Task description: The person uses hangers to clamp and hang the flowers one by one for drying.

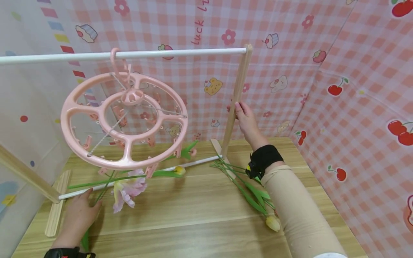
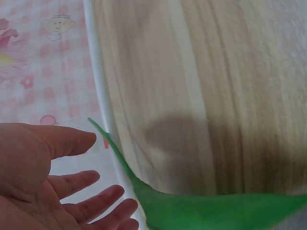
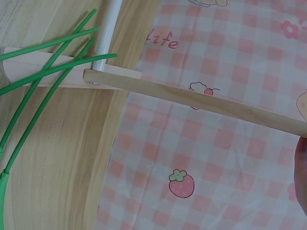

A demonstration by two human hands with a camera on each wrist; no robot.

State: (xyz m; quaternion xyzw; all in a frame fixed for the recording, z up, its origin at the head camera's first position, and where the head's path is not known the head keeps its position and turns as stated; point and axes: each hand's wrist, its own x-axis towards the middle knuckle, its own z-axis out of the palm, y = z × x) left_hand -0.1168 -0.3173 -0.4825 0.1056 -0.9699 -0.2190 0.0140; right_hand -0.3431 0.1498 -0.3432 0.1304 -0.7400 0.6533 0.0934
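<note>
We find the right hand at the right wooden post of the drying rack, its fingers laid against the post; whether they curl round it we cannot tell, though the contact appears to steady the frame. The left hand rests near the left foot of the rack, fingers spread and relaxed, holding nothing, beside a green stem and the lower white rod. A pink round clip hanger hangs by its hook from the top white rail, left of centre. A pink flower dangles from its clips, head down. Further flowers lie on the tabletop under the right forearm, near the post's base.
</note>
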